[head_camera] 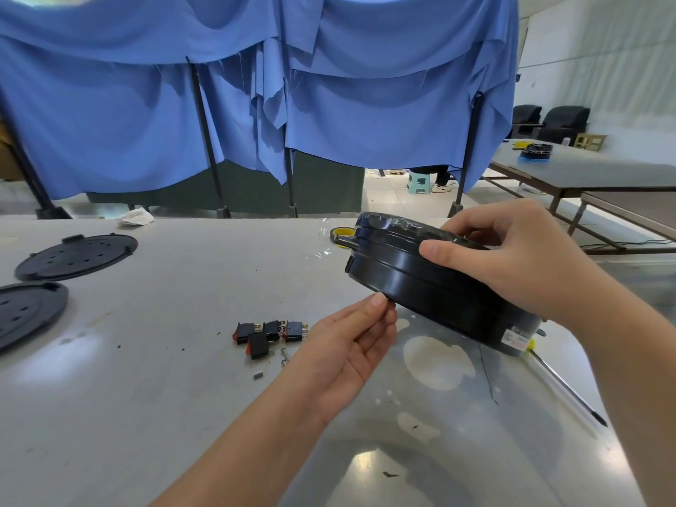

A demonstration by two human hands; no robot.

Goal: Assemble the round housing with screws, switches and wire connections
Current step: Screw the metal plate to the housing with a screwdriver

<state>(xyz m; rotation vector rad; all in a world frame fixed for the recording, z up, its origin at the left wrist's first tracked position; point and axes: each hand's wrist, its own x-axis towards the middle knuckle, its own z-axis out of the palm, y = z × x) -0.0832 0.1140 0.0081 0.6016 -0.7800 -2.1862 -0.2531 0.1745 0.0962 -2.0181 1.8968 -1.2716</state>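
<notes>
— Between the hands, what is held?
— The round housing [431,283] is gripped tilted above the counter [146,397] by the right hand [519,261]; something small is pinched at its lower rim by the left hand [351,342].
— The housing should be kept steady.

Two bare forearms and hands show, and nothing is worn on either. The left hand [351,345] has no glove, ring or bracelet, and the wrist behind it carries no watch or strap; the forearm is uncovered all the way back to the bottom edge of the view, with no sleeve cuff showing. The right hand [519,265] is equally bare, with no ring on the fingers that show, and its wrist and forearm are uncovered too. The fingernails that show on both hands are short and unpainted.
</notes>
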